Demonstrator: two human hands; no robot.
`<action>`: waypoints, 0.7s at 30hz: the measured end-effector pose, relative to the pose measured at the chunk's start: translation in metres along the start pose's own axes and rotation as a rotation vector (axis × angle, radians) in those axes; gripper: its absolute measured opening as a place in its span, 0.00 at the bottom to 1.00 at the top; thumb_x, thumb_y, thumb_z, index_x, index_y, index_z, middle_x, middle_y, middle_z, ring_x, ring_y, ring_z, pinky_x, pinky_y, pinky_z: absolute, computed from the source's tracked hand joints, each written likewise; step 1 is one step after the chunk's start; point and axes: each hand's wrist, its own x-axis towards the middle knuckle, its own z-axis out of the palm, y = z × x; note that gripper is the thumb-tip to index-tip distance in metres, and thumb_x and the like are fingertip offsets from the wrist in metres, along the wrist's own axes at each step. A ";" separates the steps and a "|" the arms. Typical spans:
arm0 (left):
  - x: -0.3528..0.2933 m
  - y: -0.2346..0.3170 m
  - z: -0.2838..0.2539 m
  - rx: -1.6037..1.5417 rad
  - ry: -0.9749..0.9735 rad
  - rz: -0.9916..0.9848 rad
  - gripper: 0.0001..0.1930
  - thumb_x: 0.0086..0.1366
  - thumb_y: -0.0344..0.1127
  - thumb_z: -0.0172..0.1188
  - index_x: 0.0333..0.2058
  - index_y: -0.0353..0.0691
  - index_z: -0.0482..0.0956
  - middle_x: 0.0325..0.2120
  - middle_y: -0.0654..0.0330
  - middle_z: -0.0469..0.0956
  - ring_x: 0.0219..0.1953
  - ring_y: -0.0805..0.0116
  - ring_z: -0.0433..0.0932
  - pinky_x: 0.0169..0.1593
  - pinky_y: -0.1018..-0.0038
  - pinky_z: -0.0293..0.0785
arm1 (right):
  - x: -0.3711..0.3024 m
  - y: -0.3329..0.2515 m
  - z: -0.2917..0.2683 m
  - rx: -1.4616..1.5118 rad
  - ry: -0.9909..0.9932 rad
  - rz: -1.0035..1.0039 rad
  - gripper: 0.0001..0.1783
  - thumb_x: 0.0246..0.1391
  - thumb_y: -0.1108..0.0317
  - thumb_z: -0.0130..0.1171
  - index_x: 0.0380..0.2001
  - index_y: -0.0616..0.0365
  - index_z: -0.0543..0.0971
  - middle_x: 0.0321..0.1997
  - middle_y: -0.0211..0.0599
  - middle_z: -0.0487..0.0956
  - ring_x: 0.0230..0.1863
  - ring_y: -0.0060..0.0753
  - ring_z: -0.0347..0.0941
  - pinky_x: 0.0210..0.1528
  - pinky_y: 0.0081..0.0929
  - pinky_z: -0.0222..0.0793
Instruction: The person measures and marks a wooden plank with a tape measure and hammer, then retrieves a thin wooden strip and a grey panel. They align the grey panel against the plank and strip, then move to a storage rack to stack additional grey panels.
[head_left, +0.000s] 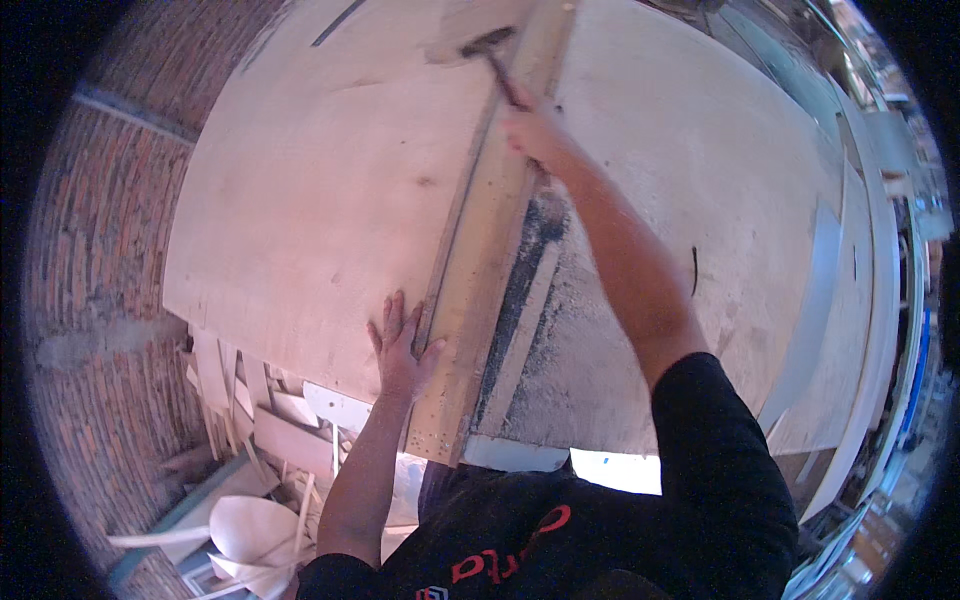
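Pale, rough timber plank (480,260) runs lengthwise across the dusty plywood tabletop (300,200). Your left hand (400,345) presses flat beside it, fingers spread; your right hand (535,130) has fingers wrapped around a hammer (495,55) over the plank's far end.

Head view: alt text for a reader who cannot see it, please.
The right hand grips a hammer over a long wooden board lying on a plywood sheet, while the left hand presses flat beside the board. Wood offcuts lie below, by a brick wall.
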 end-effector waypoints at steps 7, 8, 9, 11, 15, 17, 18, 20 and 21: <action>0.005 0.000 -0.002 -0.034 0.012 0.082 0.38 0.56 0.45 0.65 0.63 0.40 0.62 0.69 0.51 0.49 0.72 0.54 0.42 0.68 0.43 0.27 | -0.070 -0.050 0.082 -0.944 -0.152 -0.377 0.22 0.55 0.60 0.52 0.53 0.53 0.72 0.43 0.49 0.77 0.45 0.51 0.76 0.47 0.43 0.73; 0.005 -0.004 0.001 -0.049 0.014 0.094 0.38 0.56 0.45 0.65 0.63 0.39 0.62 0.69 0.51 0.49 0.72 0.54 0.42 0.68 0.43 0.27 | -0.105 -0.055 0.087 -0.936 -0.155 -0.371 0.20 0.54 0.62 0.52 0.51 0.54 0.74 0.41 0.48 0.78 0.45 0.51 0.76 0.46 0.45 0.73; 0.006 -0.007 0.002 -0.057 0.032 0.101 0.38 0.57 0.45 0.64 0.63 0.38 0.62 0.69 0.50 0.49 0.72 0.54 0.42 0.68 0.43 0.27 | -0.146 -0.057 0.081 -0.955 -0.260 -0.391 0.16 0.55 0.62 0.51 0.45 0.55 0.76 0.41 0.49 0.77 0.43 0.52 0.75 0.44 0.46 0.72; 0.008 -0.007 0.006 -0.079 0.052 0.134 0.38 0.58 0.47 0.63 0.63 0.37 0.62 0.68 0.49 0.49 0.72 0.54 0.42 0.68 0.43 0.26 | -0.237 -0.026 0.072 -0.706 -0.126 -0.204 0.11 0.56 0.62 0.52 0.36 0.55 0.78 0.36 0.49 0.77 0.39 0.56 0.74 0.40 0.50 0.69; 0.012 -0.003 0.014 -0.027 0.038 0.137 0.38 0.60 0.54 0.59 0.63 0.37 0.61 0.68 0.51 0.50 0.71 0.55 0.44 0.68 0.43 0.27 | -0.480 0.075 0.061 -0.745 0.359 0.131 0.13 0.58 0.63 0.54 0.44 0.51 0.79 0.35 0.44 0.77 0.39 0.48 0.75 0.40 0.43 0.71; 0.016 -0.009 0.013 -0.055 0.087 0.151 0.38 0.60 0.54 0.59 0.62 0.38 0.62 0.68 0.50 0.51 0.71 0.55 0.44 0.67 0.43 0.27 | -0.616 0.086 0.070 -0.658 0.609 0.493 0.13 0.54 0.64 0.59 0.44 0.49 0.81 0.41 0.42 0.79 0.45 0.45 0.74 0.49 0.38 0.70; 0.014 -0.009 0.013 -0.062 0.101 0.170 0.38 0.60 0.55 0.59 0.62 0.38 0.62 0.68 0.50 0.51 0.71 0.55 0.44 0.67 0.43 0.27 | -0.692 0.102 0.084 -0.650 0.738 0.654 0.14 0.53 0.63 0.59 0.44 0.48 0.81 0.44 0.43 0.79 0.47 0.45 0.74 0.52 0.38 0.69; 0.003 0.003 0.006 -0.025 0.210 0.188 0.37 0.60 0.54 0.60 0.61 0.38 0.63 0.66 0.49 0.56 0.70 0.54 0.49 0.68 0.44 0.34 | -0.840 0.133 0.137 -0.735 0.904 0.990 0.15 0.52 0.61 0.59 0.43 0.49 0.81 0.48 0.43 0.79 0.50 0.46 0.74 0.54 0.38 0.69; 0.000 0.005 0.003 -0.034 0.291 0.271 0.34 0.61 0.52 0.60 0.60 0.37 0.65 0.62 0.48 0.60 0.67 0.52 0.54 0.66 0.46 0.43 | -0.891 0.124 0.166 -0.613 1.092 1.250 0.15 0.51 0.61 0.59 0.43 0.51 0.81 0.48 0.43 0.79 0.52 0.46 0.73 0.55 0.37 0.69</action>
